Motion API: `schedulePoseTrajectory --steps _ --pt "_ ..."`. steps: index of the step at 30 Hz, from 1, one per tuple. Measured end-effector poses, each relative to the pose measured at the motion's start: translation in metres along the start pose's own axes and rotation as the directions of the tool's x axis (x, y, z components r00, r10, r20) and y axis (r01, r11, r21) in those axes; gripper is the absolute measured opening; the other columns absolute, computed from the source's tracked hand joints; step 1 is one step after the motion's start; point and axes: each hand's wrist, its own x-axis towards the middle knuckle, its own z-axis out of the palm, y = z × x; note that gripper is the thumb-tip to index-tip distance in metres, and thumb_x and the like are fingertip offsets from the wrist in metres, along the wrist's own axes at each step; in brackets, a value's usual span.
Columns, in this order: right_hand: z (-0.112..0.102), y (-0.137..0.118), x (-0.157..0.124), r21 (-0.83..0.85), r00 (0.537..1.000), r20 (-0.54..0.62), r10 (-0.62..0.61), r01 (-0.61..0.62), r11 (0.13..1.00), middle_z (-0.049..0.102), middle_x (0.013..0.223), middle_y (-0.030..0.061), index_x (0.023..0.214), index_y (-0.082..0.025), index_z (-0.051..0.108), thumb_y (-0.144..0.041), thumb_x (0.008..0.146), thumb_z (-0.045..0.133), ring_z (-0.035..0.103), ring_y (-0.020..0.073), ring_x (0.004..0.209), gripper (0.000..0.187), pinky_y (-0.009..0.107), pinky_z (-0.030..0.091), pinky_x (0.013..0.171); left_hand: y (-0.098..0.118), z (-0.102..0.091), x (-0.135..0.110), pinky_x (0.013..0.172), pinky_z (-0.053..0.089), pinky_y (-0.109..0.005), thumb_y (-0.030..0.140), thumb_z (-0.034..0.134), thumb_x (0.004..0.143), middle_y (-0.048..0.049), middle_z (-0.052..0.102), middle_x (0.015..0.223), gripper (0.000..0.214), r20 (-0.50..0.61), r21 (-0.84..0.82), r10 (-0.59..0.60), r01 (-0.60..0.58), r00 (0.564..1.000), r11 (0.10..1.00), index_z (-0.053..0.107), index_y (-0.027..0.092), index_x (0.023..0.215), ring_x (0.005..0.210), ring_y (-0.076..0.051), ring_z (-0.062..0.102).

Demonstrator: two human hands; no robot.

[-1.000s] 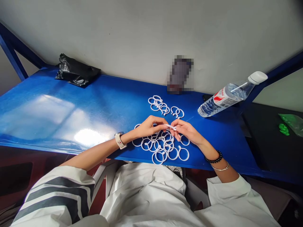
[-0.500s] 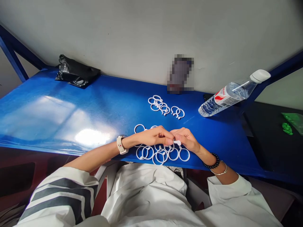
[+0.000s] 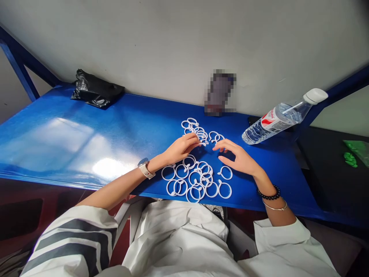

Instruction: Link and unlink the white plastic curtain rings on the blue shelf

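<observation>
A loose pile of white plastic rings (image 3: 196,179) lies near the front edge of the blue table (image 3: 86,130). A smaller cluster of white rings (image 3: 198,130) lies farther back. My left hand (image 3: 181,148) reaches over the near pile, its fingers pressed together, and its fingertips pinch a white ring at the edge of the far cluster. My right hand (image 3: 238,157) hovers just right of it with fingers spread and holds nothing. A watch is on my left wrist and bracelets are on my right.
A clear water bottle (image 3: 282,117) lies on its side at the right, against the wall. A crumpled black bag (image 3: 96,92) sits at the back left. A blurred dark object (image 3: 219,92) leans on the wall. Green items (image 3: 350,157) lie on a dark surface at the far right.
Both hands were pinched together on one ring over the near pile. Now they have parted: the left has moved forward to the far cluster and the right has opened.
</observation>
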Motion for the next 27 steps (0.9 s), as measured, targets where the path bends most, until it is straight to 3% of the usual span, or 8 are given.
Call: schedulePoseTrajectory --steps 3,6,13,17,20,24,27 --pt "-0.014 0.001 -0.006 -0.147 0.982 0.181 0.055 -0.028 0.989 0.06 0.115 0.0067 0.109 -0.025 0.063 -0.022 0.087 0.057 0.057 0.0235 0.106 0.023 0.04 0.049 0.093 -0.015 0.006 0.0 0.079 0.051 -0.031 0.026 0.033 0.105 -0.0112 0.063 0.106 0.03 -0.008 0.254 0.019 -0.017 1.0 0.967 0.061 0.015 0.104 0.095 -0.02 0.06" --pt "-0.016 0.001 -0.009 -0.247 0.948 0.286 0.139 -0.067 0.967 0.06 0.115 0.0063 0.11 -0.025 0.061 -0.02 0.083 0.058 0.055 0.0249 0.111 0.028 0.041 0.048 0.095 -0.023 0.011 0.003 0.074 0.051 -0.029 0.023 0.035 0.105 -0.011 0.063 0.11 0.028 -0.022 0.409 -0.005 0.014 1.0 0.913 0.062 0.015 0.107 0.094 -0.02 0.06" --pt "-0.002 0.001 -0.005 -0.349 0.934 0.275 0.226 -0.122 0.929 0.061 0.092 0.0035 0.085 -0.022 0.058 -0.023 0.09 0.051 0.057 0.0191 0.084 0.009 0.032 0.046 0.075 -0.029 0.015 0.009 0.079 0.055 -0.032 0.011 0.042 0.099 -0.0119 0.062 0.122 0.029 -0.037 0.501 -0.058 0.069 0.998 0.863 0.059 0.017 0.123 0.103 -0.021 0.06" --pt "0.005 -0.001 -0.002 -0.268 0.964 0.18 0.196 -0.144 0.953 0.059 0.076 -0.0003 0.082 -0.021 0.055 -0.022 0.089 0.052 0.055 0.0145 0.068 0.008 0.027 0.042 0.064 -0.026 0.015 0.005 0.08 0.057 -0.035 0.013 0.045 0.098 -0.0154 0.059 0.129 0.034 -0.05 0.482 -0.053 0.07 0.997 0.874 0.054 0.016 0.131 0.108 -0.024 0.06" --pt "0.013 -0.004 0.001 -0.165 0.987 0.007 0.161 -0.158 0.974 0.056 0.067 -0.0029 0.086 -0.021 0.059 -0.026 0.09 0.056 0.051 0.0126 0.058 0.007 0.025 0.041 0.058 -0.015 0.013 0.003 0.08 0.056 -0.035 0.023 0.044 0.101 -0.0156 0.06 0.124 0.029 -0.065 0.381 -0.036 0.058 0.997 0.923 0.057 0.016 0.126 0.107 -0.024 0.06" --pt "0.027 -0.008 0.004 -0.078 0.958 -0.272 0.09 -0.115 0.99 0.061 0.069 -0.0009 0.097 -0.02 0.067 -0.03 0.092 0.058 0.051 0.013 0.057 0.014 0.026 0.043 0.057 0.004 0.013 0.002 0.085 0.052 -0.035 0.039 0.05 0.101 -0.01 0.066 0.104 0.03 -0.004 0.081 -0.04 0.04 0.999 0.996 0.067 0.016 0.108 0.099 -0.021 0.062" --pt "0.038 -0.009 0.004 -0.066 0.925 -0.377 0.05 -0.081 0.995 0.069 0.079 0.0027 0.101 -0.021 0.071 -0.028 0.093 0.056 0.054 0.0138 0.059 0.018 0.027 0.044 0.058 0.016 0.018 0.002 0.077 0.05 -0.029 0.044 0.058 0.097 -0.0062 0.068 0.092 0.031 0.054 -0.198 -0.082 0.092 0.995 0.976 0.07 0.015 0.095 0.083 -0.016 0.061"
